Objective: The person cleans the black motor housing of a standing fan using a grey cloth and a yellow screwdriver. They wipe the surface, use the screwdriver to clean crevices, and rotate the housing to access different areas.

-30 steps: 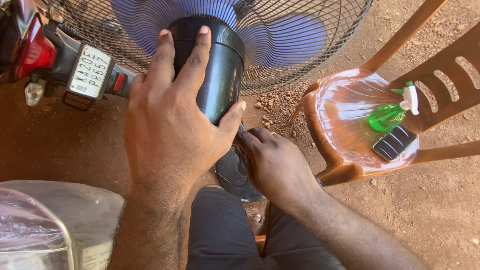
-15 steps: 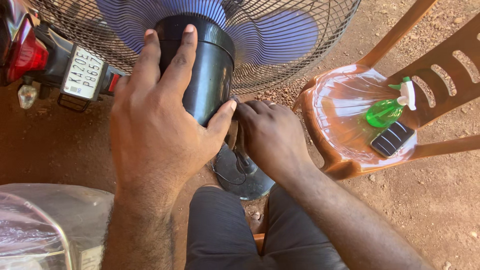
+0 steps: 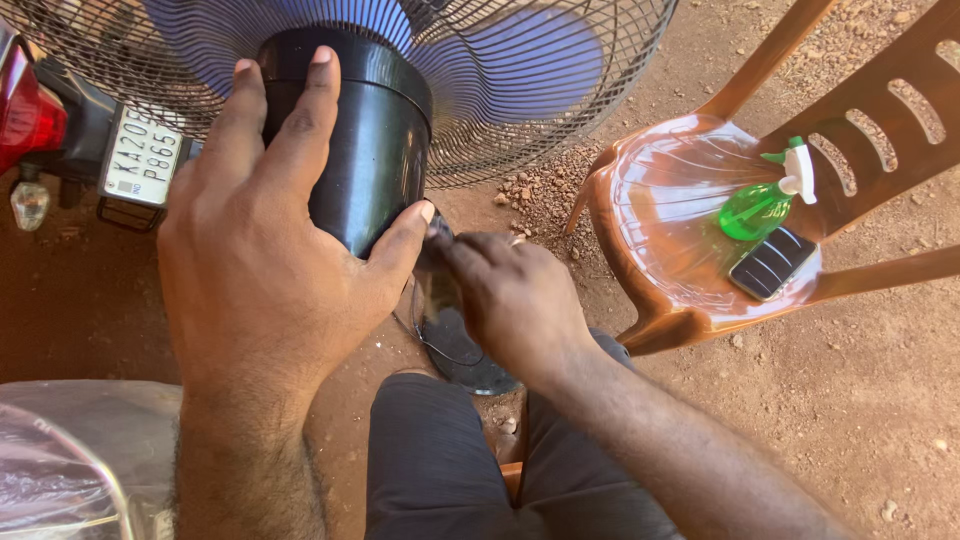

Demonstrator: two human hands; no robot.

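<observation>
Item: black motor housing (image 3: 370,150) of a standing fan, upper centre of the view, seen from behind. It sits against the wire cage (image 3: 590,120), with blue blades (image 3: 530,70) behind the mesh.

Left hand (image 3: 270,260): wrapped over the housing from 8 o'clock. The fingers are spread wide along its back and the thumb is pressed to its lower edge, a firm bracing grip.

Right hand (image 3: 520,300): at 5 o'clock of the housing, knuckles up. The fingers are curled in, their tips bunched at the neck just under the housing and touching the left thumb. I cannot tell whether they pinch a small part or only press there.

Step in hand, as judged: work at the joint beneath the motor, one hand steadying and the other doing the fine handling. Further work there calls for a steady housing and a small, precise finger action in a cramped gap.

Below, at 6 o'clock: the fan's dark round base (image 3: 470,360), then the person's grey trouser knee (image 3: 430,460).

At 3 o'clock: orange plastic chair (image 3: 650,320) bearing a green spray bottle (image 3: 755,208) and a dark flat phone (image 3: 772,262), just beside each other.

At 9 o'clock: motorbike tail (image 3: 40,110) with number plate (image 3: 142,155).

At 7 o'clock: clear plastic sheeting (image 3: 70,450).

Underfoot: red gravelly ground (image 3: 850,400).
</observation>
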